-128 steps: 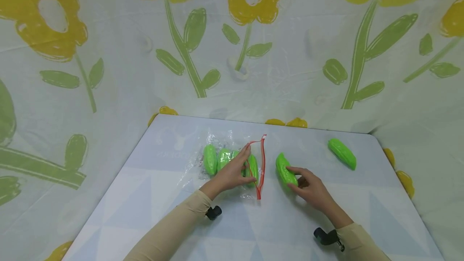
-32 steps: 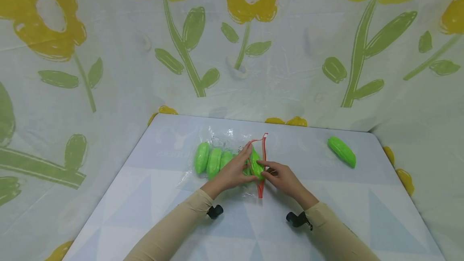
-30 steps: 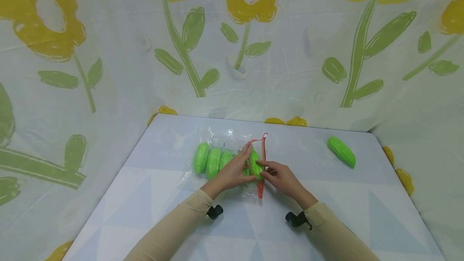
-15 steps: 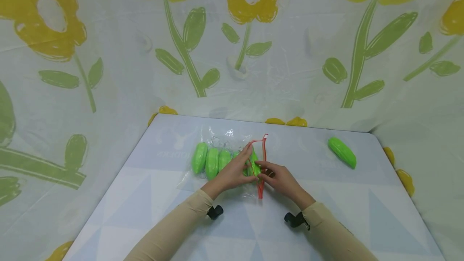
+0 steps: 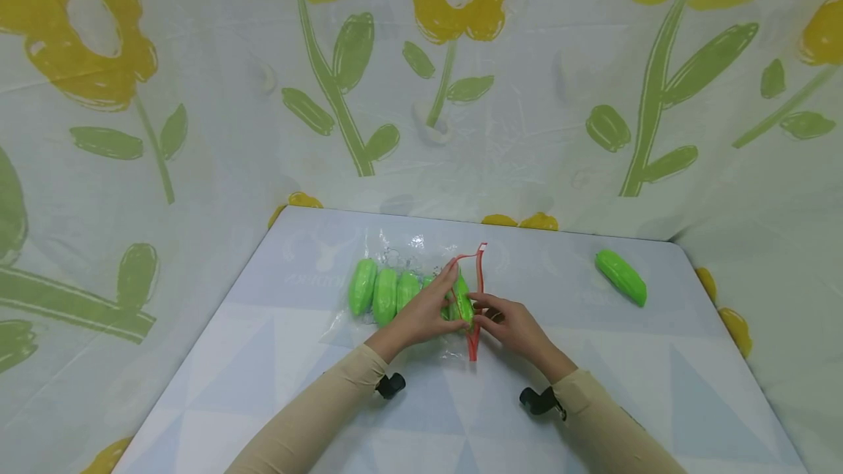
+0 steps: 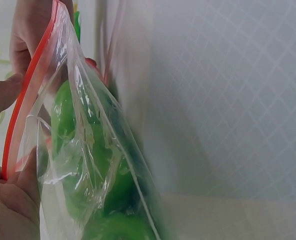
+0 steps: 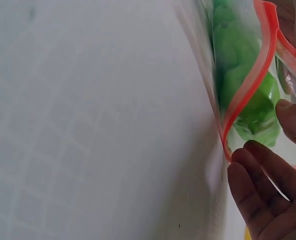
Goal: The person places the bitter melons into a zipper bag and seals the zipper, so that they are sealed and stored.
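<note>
A clear zip bag (image 5: 378,243) with a red zip strip (image 5: 480,269) lies on the table, holding several long, ridged green pieces (image 5: 362,287) that look like toy vegetables. My left hand (image 5: 421,311) reaches over the bag and grips its mouth, thumb and fingers spread apart along the strip. One more green piece (image 5: 464,304) sits just inside the mouth. At the outer end of that piece, my right hand (image 5: 516,328) holds it with thumb and fingertips (image 7: 241,175). In the left wrist view, the stretched plastic (image 6: 73,165) partly hides the pieces.
A single green piece (image 5: 621,278) lies loose at the table's back right. Around the white and pale blue table (image 5: 632,415) hangs a flower-print cloth (image 5: 527,130). Each wrist carries a small black camera.
My right hand has brought a green piece leftward from the table into the bag's mouth and pushed it deeper. The bagged pieces have shifted left. My left hand has stayed nearly still.
</note>
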